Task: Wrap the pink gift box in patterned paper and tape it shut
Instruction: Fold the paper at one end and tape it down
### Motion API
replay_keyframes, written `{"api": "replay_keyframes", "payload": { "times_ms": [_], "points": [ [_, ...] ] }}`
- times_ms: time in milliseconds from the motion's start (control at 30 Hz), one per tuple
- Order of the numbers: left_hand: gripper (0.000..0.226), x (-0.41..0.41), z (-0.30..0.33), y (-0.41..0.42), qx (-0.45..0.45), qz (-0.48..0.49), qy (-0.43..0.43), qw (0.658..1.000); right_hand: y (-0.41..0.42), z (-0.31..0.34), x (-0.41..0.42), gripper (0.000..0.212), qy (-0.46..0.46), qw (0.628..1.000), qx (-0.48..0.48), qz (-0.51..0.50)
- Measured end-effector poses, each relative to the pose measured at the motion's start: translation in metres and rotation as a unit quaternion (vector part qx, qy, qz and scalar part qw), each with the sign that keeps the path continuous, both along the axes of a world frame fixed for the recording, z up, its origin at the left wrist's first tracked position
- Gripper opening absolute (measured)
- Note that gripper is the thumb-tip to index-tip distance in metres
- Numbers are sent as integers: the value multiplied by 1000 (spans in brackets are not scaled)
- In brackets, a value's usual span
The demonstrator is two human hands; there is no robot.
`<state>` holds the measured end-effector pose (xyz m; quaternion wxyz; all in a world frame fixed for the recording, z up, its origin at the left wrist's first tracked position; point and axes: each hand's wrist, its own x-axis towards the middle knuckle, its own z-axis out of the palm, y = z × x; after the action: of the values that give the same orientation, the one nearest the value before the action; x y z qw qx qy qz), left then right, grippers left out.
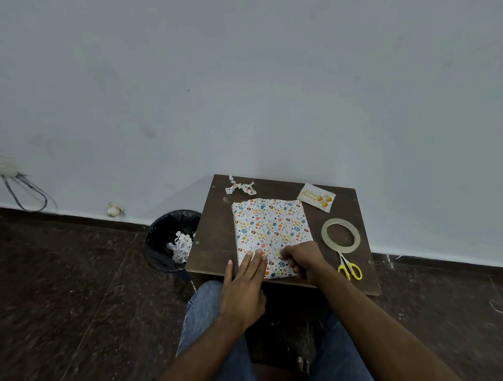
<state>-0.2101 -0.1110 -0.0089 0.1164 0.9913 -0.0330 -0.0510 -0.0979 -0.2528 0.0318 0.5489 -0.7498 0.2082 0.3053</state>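
In the head view, the gift box [272,235], fully covered in patterned paper, lies flat near the middle of the small dark table [214,234], its near end close to the table's front edge. Bare table shows to its left; the far edge meets the wall. To its right lie a tape roll [341,235] and, just nearer, yellow-handled scissors [349,268], near the right edge. A birthday card [316,197] and a paper bow [240,187] sit at the back.

The left hand [243,287] lies flat, fingers [254,258] straight and pressing the box's near-left part. The right hand [302,261] rests on the near-right corner with fingers curled; what they pinch, paper or tape, is too small to tell. The pink box itself is hidden under the wrap. A bin [163,242] with paper scraps stands just left of the table.
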Motion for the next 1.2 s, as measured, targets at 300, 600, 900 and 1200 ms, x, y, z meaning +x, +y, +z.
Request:
{"api": "replay_keyframes", "payload": {
  "times_ms": [300,600,900,1200],
  "points": [
    [75,1,3,-1,-1,13,15,1000,2,-3,3,20,4,1000,-9,-12],
    [73,1,5,-2,-7,18,11,1000,8,1,2,22,-17,998,-64,1],
    [74,0,6,-5,-10,22,7,1000,6,1,4,22,-12,994,-99,33],
    [75,0,7,-4,-7,26,9,1000,-6,1,0,40,-39,984,-147,95]
  ]
}}
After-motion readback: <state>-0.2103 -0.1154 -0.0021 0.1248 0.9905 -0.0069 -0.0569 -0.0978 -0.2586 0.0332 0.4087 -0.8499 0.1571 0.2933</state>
